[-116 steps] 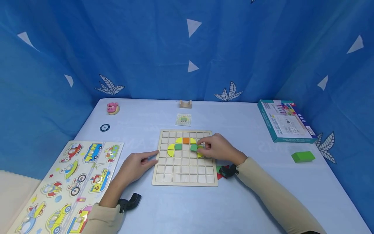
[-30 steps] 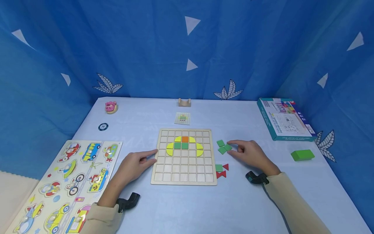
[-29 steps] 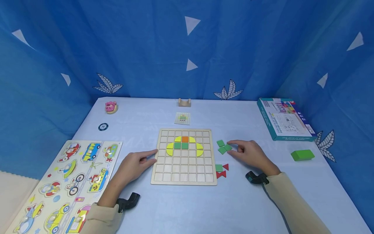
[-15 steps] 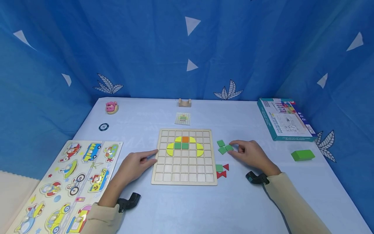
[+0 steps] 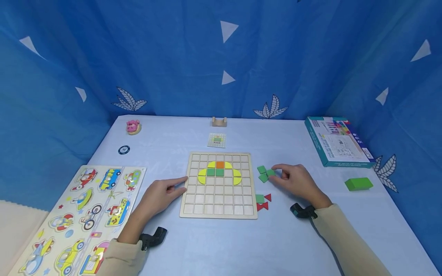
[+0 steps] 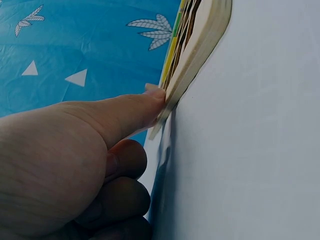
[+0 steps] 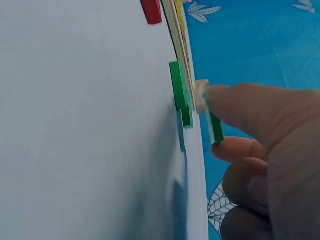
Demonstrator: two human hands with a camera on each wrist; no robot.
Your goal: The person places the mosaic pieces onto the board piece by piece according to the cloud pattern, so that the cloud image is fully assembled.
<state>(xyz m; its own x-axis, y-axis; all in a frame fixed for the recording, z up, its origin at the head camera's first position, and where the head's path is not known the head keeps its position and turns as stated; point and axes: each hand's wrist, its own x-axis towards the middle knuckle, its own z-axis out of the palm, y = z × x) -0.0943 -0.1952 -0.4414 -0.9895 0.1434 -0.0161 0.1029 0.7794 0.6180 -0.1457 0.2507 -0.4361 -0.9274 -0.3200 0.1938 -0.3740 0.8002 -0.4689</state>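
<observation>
One board (image 5: pixel 218 199), earlier under the right hand (image 5: pixel 297 182), touches the left hand (image 5: pixel 161 194), thumb and forefinger straight. It holds yellow pieces (image 5: pixel 236 177), an orange tile (image 5: pixel 220 165) and now two green tiles (image 5: pixel 219 172); the right hand pinches a loose tile (image 5: pixel 271 173) right of it.

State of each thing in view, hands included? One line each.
Square wooden grid board: flat, partly filled
Orange square tile: seated
Yellow quarter-round tiles: seated
Green square tiles: two seated, rest off board
Red triangular tiles: loose beside board
Teal-edged rectangular box: closed
Left hand: touching board's left edge
Right hand: pinching one green tile
</observation>
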